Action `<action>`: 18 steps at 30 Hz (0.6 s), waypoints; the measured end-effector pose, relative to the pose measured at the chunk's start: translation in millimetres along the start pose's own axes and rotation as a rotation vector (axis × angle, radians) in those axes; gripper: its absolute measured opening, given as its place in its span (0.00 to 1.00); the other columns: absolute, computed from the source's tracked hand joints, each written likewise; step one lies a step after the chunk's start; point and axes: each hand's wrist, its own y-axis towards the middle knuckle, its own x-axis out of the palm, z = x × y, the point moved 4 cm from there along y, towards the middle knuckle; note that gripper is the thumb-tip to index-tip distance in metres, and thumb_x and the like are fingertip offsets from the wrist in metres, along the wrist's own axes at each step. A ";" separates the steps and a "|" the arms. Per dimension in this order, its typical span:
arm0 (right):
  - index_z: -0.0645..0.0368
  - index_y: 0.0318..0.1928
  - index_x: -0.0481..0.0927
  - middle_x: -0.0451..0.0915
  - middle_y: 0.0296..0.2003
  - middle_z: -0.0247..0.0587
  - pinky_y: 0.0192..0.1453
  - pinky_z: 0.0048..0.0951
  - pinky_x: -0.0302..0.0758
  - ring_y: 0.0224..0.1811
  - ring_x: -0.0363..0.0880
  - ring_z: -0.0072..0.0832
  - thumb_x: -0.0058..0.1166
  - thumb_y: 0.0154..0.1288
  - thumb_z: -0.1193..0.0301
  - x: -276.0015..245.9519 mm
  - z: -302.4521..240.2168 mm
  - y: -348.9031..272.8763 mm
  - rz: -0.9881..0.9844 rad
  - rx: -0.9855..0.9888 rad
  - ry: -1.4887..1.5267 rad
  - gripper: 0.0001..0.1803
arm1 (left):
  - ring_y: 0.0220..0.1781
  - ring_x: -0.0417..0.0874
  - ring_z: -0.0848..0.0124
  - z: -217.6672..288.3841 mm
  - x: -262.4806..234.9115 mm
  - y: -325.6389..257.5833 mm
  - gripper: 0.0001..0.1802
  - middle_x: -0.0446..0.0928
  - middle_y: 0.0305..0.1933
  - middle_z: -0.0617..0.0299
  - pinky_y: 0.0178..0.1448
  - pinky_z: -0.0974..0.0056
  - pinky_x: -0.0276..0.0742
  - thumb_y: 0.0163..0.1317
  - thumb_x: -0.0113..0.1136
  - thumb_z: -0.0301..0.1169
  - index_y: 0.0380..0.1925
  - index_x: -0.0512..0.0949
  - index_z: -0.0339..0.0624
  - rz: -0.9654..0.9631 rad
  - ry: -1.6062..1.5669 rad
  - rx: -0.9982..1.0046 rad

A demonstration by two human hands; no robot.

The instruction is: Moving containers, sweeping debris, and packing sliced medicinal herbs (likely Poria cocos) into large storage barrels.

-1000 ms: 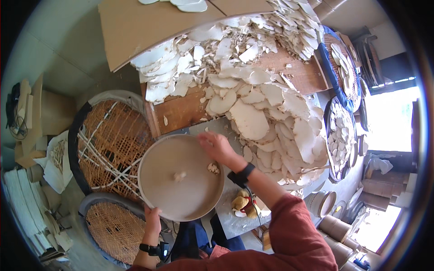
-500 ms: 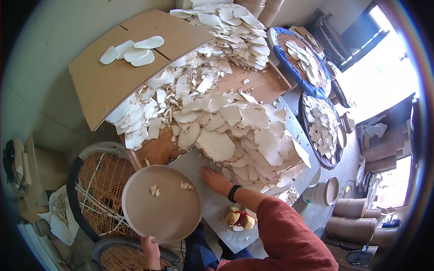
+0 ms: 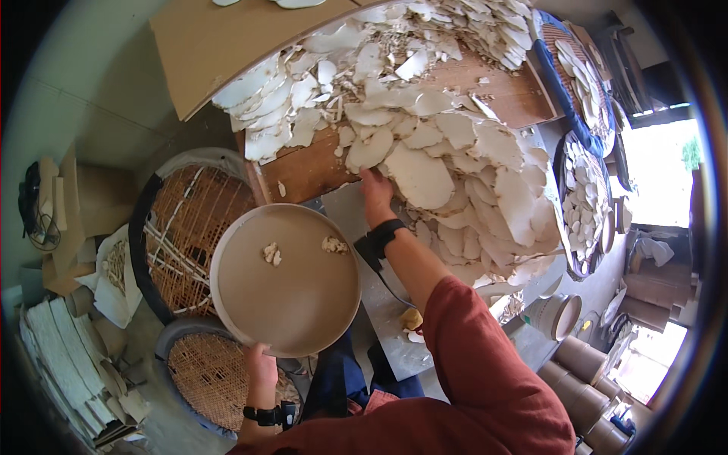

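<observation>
Workroom w/ a pale wall (image 3: 83,98) at far left and a bright window (image 3: 660,171) at right; grey tabletop (image 3: 388,341) in the middle, brown wooden board (image 3: 307,171) on its far side. From my end I see 1 round tray (image 3: 284,303), beige and shallow, near side, left of centre. Left hand (image 3: 260,368) is at its near rim, thumb over the edge, gripping it; the tray sits just beyond that hand. Right hand (image 3: 377,199) is farther off, to the right of the tray's far rim and apart from it, fingers at the left edge of the white slices (image 3: 421,178), btwn them and the board. Fingers look bent; can't tell from here if it's pinching anything.

Counts: 2 small crumbly clumps (image 3: 271,254) in the tray, one left of centre, one by the right rim. Slices lie in a big overlapping heap, too many to tally. 2 lattice baskets (image 3: 189,246) at left, one nr, one farther, w/ dark rims. 2 more baskets (image 3: 574,117) at right, both bearing pale pieces, the far one blue-rimmed. 1 white bucket (image 3: 547,315) right of the table. 1 black band (image 3: 384,235) per wrist, so 2. 1 yellowish lump (image 3: 411,318) on the tabletop, partly behind the right sleeve (image 3: 474,326).
</observation>
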 end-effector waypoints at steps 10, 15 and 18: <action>0.72 0.46 0.73 0.76 0.47 0.46 0.48 0.31 0.70 0.44 0.74 0.30 0.59 0.54 0.64 14.4 14.5 12.2 0.474 0.338 0.351 0.25 | 0.50 0.69 0.71 -8.6 -19.2 7.5 0.26 0.69 0.45 0.63 0.55 0.62 0.66 0.42 0.49 0.19 0.47 0.66 0.39 0.063 -0.076 0.022; 0.63 0.30 0.77 0.75 0.24 0.31 0.22 0.22 0.64 0.19 0.66 0.19 0.58 0.56 0.64 -41.7 13.6 -15.3 0.272 -0.062 0.025 0.13 | 0.49 0.69 0.70 -16.4 -28.2 38.7 0.22 0.68 0.45 0.63 0.54 0.63 0.65 0.44 0.48 0.20 0.45 0.67 0.39 0.011 0.043 0.048; 0.62 0.27 0.77 0.73 0.21 0.30 0.21 0.20 0.63 0.18 0.66 0.18 0.58 0.56 0.63 -75.9 10.1 -48.5 0.233 -0.066 -0.100 0.13 | 0.48 0.69 0.70 -7.7 7.1 30.5 0.21 0.68 0.45 0.63 0.53 0.63 0.65 0.45 0.48 0.21 0.44 0.67 0.39 -0.031 0.013 0.033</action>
